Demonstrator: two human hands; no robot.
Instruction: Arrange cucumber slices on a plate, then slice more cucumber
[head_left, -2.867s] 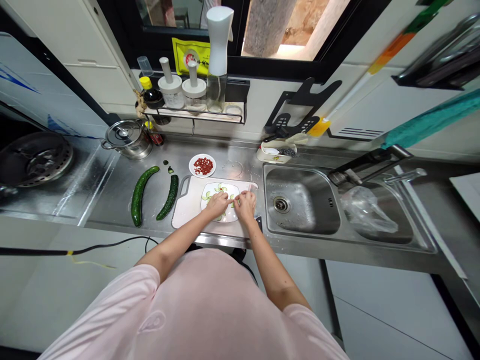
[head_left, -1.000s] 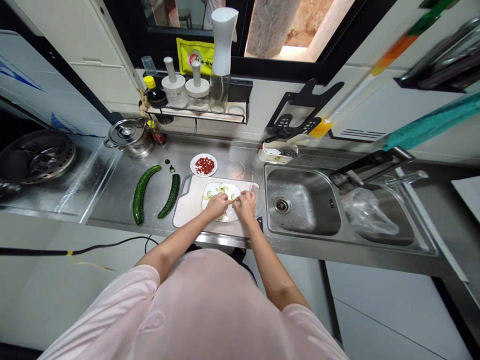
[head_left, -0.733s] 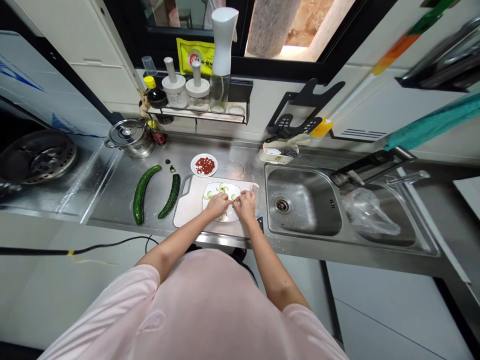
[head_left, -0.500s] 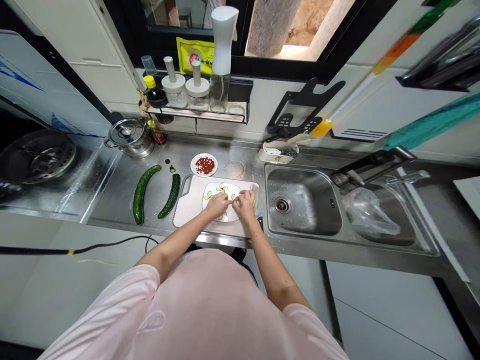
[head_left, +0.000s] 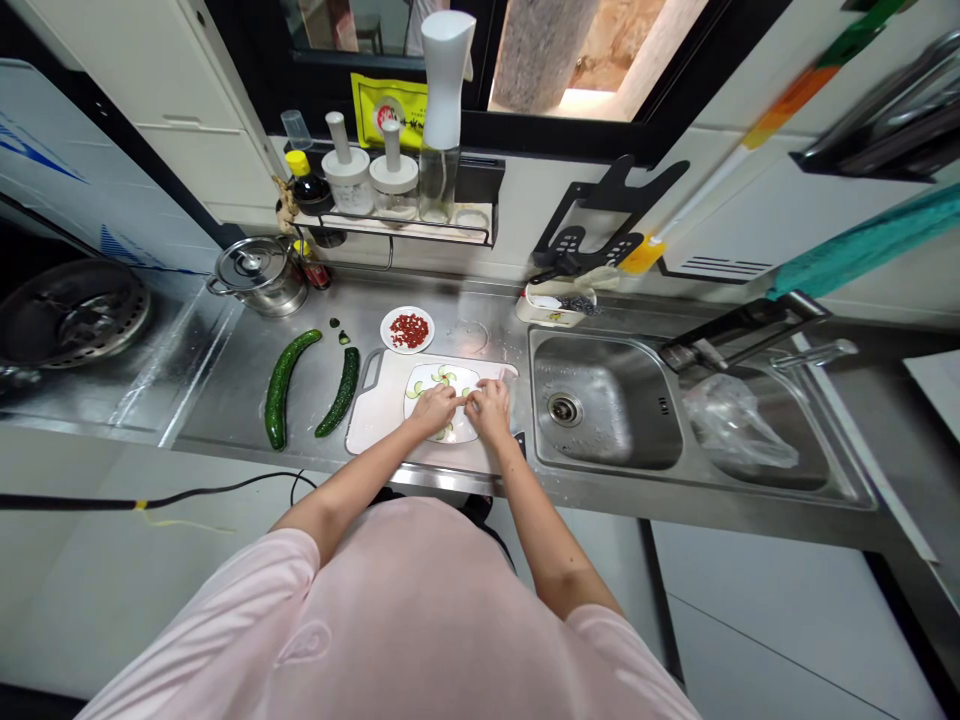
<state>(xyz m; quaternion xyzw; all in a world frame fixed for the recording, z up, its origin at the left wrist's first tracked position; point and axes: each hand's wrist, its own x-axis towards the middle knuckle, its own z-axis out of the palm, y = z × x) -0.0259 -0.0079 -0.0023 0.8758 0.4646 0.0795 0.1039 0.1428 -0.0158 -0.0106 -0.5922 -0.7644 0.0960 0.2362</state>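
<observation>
On a white cutting board (head_left: 382,405) lies a white squarish plate (head_left: 412,406). Thin green-edged cucumber slices (head_left: 442,376) are set on it in small curved fans, with a tiny red piece at one fan. My left hand (head_left: 435,409) is over the plate's middle, its fingers closed at a pale slice near the right side. From the right, my right hand (head_left: 491,409) meets it there, thumb and forefinger pinched together. The fingertips of both hands nearly touch and partly hide the slice. Behind the board stands a small white dish (head_left: 387,337) of chopped red pieces (head_left: 409,330).
A whole cucumber (head_left: 282,388) and a cut cucumber (head_left: 343,392) lie left of the board, with small green ends beyond. A lidded pot (head_left: 260,276) stands farther back. At right is the sink (head_left: 609,400); a condiment rack (head_left: 397,228) hangs above the counter.
My fingers have shifted very slightly at the plate's right side. Both hands stay over the plate, and everything else lies as before.
</observation>
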